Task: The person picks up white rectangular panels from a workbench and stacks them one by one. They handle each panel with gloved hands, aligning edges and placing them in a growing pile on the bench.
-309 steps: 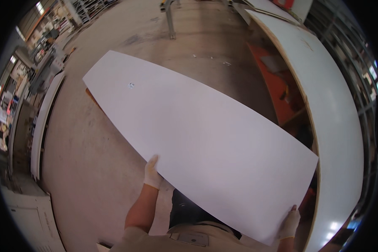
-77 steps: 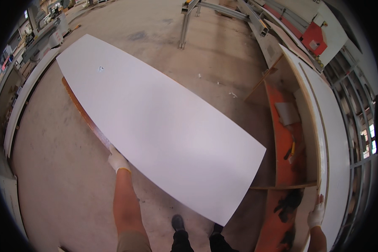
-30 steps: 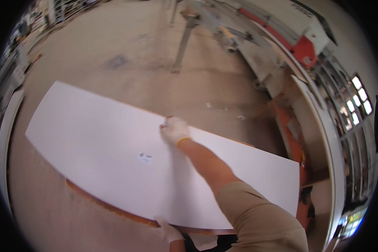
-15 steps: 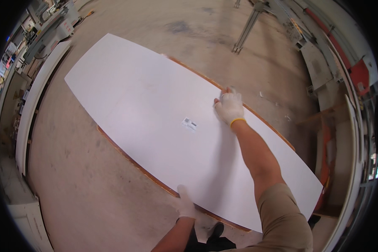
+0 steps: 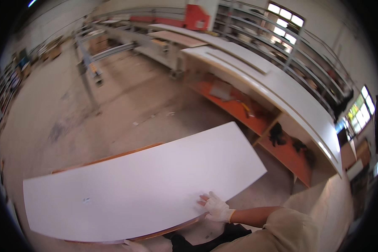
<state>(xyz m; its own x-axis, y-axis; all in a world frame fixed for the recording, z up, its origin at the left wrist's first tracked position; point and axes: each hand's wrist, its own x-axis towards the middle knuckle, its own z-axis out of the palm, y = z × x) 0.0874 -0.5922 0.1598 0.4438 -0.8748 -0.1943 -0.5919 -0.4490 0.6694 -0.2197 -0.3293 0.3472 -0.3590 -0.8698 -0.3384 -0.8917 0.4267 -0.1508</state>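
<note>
A large white panel (image 5: 155,180) with outward-bowed ends lies across the near part of the view, a small label (image 5: 86,200) on its top. Orange-brown edging (image 5: 109,158) of something beneath shows along its long sides. My right hand (image 5: 217,208), in a whitish glove with bare fingertips, rests at the panel's near edge toward the right end. Its fingers are apart on the white surface. My left hand (image 5: 134,247), also gloved, touches the near edge further left; most of it is cut off by the frame and its fingers are hidden.
At right stands a long workbench (image 5: 298,94) with white boards on top and orange-red shelves (image 5: 250,117) holding tools, including a yellow-handled one. A metal machine frame (image 5: 113,52) is at the back. Grey shelving (image 5: 264,44) lines the wall. Small scraps (image 5: 153,116) lie on the floor.
The view has swung right and up, bringing the workbench and shelving in. My right hand has gone from the panel's far side to its near edge. My left hand stays by the near edge.
</note>
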